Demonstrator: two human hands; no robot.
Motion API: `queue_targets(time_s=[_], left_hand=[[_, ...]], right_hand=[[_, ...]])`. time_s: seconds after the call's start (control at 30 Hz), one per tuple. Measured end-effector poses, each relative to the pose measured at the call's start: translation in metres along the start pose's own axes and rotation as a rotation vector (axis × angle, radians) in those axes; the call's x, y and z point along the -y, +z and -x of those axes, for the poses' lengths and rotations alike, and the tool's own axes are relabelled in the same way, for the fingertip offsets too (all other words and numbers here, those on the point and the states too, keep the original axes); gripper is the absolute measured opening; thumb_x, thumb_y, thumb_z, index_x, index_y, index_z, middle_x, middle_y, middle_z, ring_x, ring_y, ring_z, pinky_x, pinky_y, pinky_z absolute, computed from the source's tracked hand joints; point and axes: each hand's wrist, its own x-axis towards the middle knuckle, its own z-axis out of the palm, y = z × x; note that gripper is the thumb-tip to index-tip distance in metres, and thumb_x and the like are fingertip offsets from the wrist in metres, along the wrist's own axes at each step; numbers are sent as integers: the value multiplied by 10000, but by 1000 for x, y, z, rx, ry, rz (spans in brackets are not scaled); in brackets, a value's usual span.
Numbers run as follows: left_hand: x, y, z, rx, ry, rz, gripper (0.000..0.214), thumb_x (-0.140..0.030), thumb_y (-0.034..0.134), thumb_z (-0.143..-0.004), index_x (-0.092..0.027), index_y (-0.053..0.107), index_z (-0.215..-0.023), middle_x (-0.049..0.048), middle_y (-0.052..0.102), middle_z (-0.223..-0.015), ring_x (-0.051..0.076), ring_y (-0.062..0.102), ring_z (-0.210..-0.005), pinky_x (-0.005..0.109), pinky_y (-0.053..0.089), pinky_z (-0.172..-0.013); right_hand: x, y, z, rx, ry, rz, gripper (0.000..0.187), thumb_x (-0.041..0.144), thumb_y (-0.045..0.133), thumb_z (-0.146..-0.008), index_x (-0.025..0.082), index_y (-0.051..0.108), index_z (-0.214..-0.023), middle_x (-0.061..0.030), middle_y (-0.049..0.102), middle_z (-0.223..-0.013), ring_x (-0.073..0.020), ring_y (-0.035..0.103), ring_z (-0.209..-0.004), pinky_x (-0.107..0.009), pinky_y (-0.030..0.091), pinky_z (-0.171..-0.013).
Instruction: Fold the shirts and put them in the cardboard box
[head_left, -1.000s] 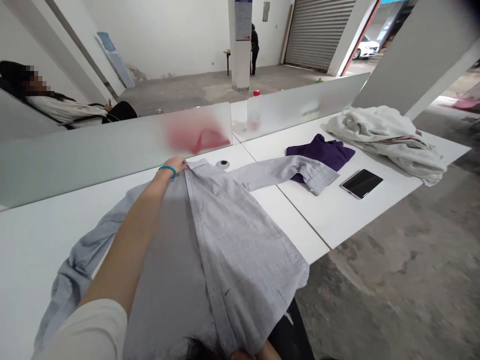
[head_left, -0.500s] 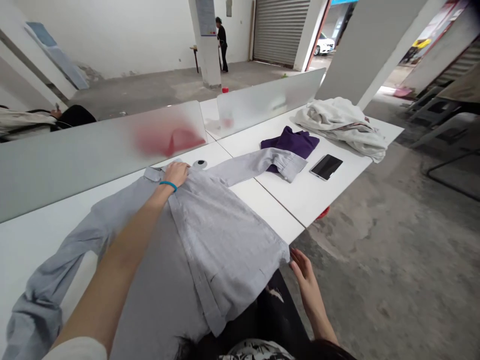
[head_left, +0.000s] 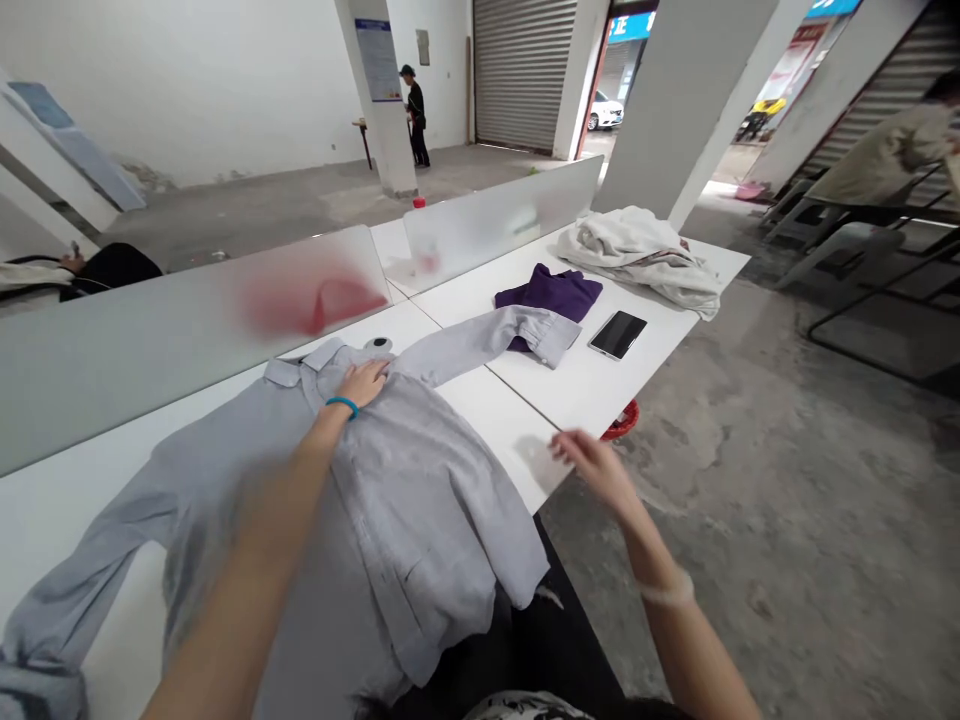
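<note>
A grey long-sleeved button-up shirt (head_left: pixel 420 500) lies spread on the white table, collar at the far side and hem hanging over the near edge. My left hand (head_left: pixel 364 382) rests flat on it below the collar, fingers stretched out. Off the table's near edge, my right hand (head_left: pixel 591 465) is raised, apart from the shirt; its loosely bent fingers are somewhat blurred and nothing shows in them. One shirt sleeve (head_left: pixel 480 340) stretches right, its cuff overlapping a folded purple garment (head_left: pixel 551 290). The other sleeve (head_left: pixel 82 590) trails to the lower left.
A phone-like dark-screened device (head_left: pixel 618 335) lies right of the cuff. Behind it is a heap of pale cloth (head_left: pixel 637 250). A small round white object (head_left: pixel 379 344) sits by the collar. Frosted dividers (head_left: pixel 187 310) line the table's back. A red basket (head_left: pixel 624 420) stands below the edge.
My right hand has left the hem corner and moved up and away from me, toward the table edge. My left hand stays on the shirt, more flattened. The shirt's right hem now droops lower.
</note>
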Motion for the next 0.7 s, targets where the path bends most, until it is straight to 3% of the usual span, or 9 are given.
queue_targets(time_s=[0.1, 0.2, 0.27, 0.33, 0.43, 0.57, 0.63, 0.7], left_hand=[[-4, 11, 7, -98, -12, 24, 517, -238, 288, -866, -171, 405, -1365, 74, 407, -1453, 202, 309, -1362, 414, 203, -1127], [-6, 15, 13, -198, -30, 25, 508, -281, 377, -827, -124, 456, -1303, 125, 421, -1424, 246, 339, -1333, 397, 255, -1102], [-6, 16, 16, -233, -34, 23, 479, -300, 419, -804, -139, 503, -1248, 129, 491, -1346, 260, 404, -1274, 386, 308, -1067], [-6, 17, 18, -236, -33, 22, 447, -297, 431, -795, -169, 533, -1212, 112, 549, -1270, 256, 452, -1219, 376, 341, -1039], [-5, 17, 17, -211, -43, 25, 454, -302, 414, -809, -180, 529, -1231, 98, 546, -1291, 248, 443, -1228, 369, 331, -1043], [1, 7, 0, -78, -20, 46, 538, -425, 395, -842, -198, 473, -1324, 66, 461, -1411, 234, 379, -1307, 385, 227, -1110], [3, -1, -14, 12, -17, 61, 634, -542, 378, -837, -204, 424, -1373, 78, 404, -1455, 257, 361, -1328, 425, 215, -1111], [2, -5, -28, 78, -39, 73, 761, -651, 354, -809, -189, 365, -1414, 117, 348, -1482, 299, 335, -1344, 483, 218, -1099]], right_hand=[[7, -37, -115, -190, -51, 231, 310, 364, 391, -912, 168, 606, -1021, -96, 659, -1015, -185, 634, -839, -298, 481, -766], [18, -49, -204, -173, 21, 636, 393, 279, 368, -925, 134, 498, -1267, -150, 579, -1217, -197, 628, -949, -301, 466, -842], [24, -49, -241, -124, 69, 808, 443, 281, 491, -881, 109, 494, -1289, -187, 563, -1232, -242, 605, -1014, -323, 456, -863], [32, -52, -263, -68, 94, 876, 391, 247, 618, -802, 111, 600, -1168, -190, 619, -1130, -283, 601, -1011, -346, 454, -848], [54, -73, -284, -72, 63, 966, 252, 187, 635, -790, 128, 674, -1031, -177, 651, -1042, -298, 596, -1006, -363, 436, -832], [105, -112, -309, -276, -90, 1061, 329, 191, 427, -934, 51, 587, -1184, -241, 569, -1157, -301, 521, -1118, -378, 372, -851], [124, -122, -322, -420, -192, 1088, 408, 192, 265, -986, 15, 540, -1231, -251, 511, -1212, -284, 500, -1140, -369, 352, -841], [130, -123, -332, -465, -226, 1116, 467, 180, 169, -997, -17, 524, -1228, -256, 473, -1236, -266, 497, -1142, -357, 345, -824]])
